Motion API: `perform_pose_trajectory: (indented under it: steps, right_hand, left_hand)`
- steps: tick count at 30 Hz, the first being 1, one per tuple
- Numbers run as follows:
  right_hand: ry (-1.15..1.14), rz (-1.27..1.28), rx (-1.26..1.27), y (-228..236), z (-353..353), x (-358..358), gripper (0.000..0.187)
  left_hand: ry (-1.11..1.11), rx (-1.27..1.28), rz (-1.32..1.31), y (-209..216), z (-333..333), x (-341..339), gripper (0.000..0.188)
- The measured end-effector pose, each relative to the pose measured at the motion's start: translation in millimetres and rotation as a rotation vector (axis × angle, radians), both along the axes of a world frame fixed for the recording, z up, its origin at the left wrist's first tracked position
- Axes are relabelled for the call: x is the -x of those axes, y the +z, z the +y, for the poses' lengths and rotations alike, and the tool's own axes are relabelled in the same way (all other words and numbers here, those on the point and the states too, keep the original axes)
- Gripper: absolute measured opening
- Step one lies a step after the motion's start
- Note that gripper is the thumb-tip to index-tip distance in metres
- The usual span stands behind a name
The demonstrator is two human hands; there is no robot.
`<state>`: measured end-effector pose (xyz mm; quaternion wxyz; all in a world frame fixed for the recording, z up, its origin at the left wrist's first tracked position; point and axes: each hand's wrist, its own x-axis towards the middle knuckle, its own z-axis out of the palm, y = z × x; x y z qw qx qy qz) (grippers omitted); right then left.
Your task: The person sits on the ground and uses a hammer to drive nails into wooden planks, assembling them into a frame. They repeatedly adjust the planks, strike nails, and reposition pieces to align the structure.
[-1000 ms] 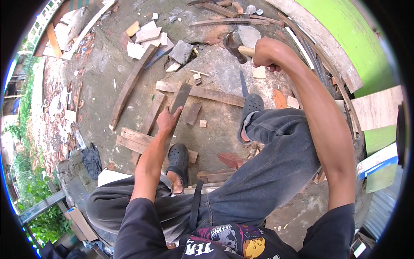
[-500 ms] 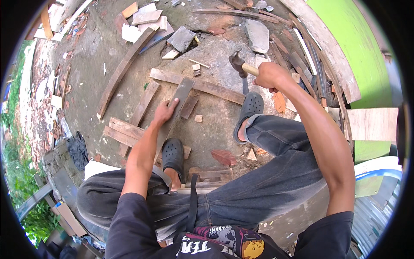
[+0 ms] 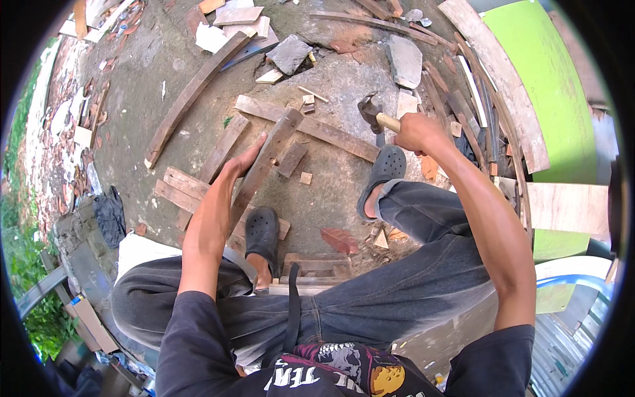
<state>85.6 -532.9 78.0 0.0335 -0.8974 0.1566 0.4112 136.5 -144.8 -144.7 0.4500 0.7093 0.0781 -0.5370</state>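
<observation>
My left hand [image 3: 247, 163] is against the left side of a narrow wooden plank [image 3: 270, 153], its fingers partly hidden behind the wood. The plank tilts up from beside my left shoe, its far end crossing above a long board [image 3: 331, 135] on the ground. A dark mark or hole shows on its upper face. Off to the right, my right hand [image 3: 418, 133] is closed round the light wooden handle of a claw hammer [image 3: 372, 112]. The dark hammer head is raised above the ground, apart from the plank.
Short wood offcuts [image 3: 292, 159] and stacked boards [image 3: 182, 188] lie around my clog-shod feet. A long dark beam [image 3: 195, 96] rests at far left. Broken concrete slabs [image 3: 403, 61] lie ahead, and a green panel [image 3: 536, 79] stands at right.
The plank has turned in my left hand, so another face shows, and my left thumb no longer lies over its top. My right hand keeps the hammer raised in nearly the same place.
</observation>
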Motion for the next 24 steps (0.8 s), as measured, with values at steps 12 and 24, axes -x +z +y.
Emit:
perform_pose_trajectory:
  steps: [12,24]
  right_hand:
    - [-0.051,0.066,-0.041,-1.7,14.2,-7.2,0.023]
    - [-0.072,0.018,-0.063,8.2,23.4,-21.7,0.023]
  left_hand:
    - [0.298,0.312,0.437,11.0,12.4,15.7,0.045]
    - [0.226,0.343,0.459,47.8,18.7,-6.7,0.078]
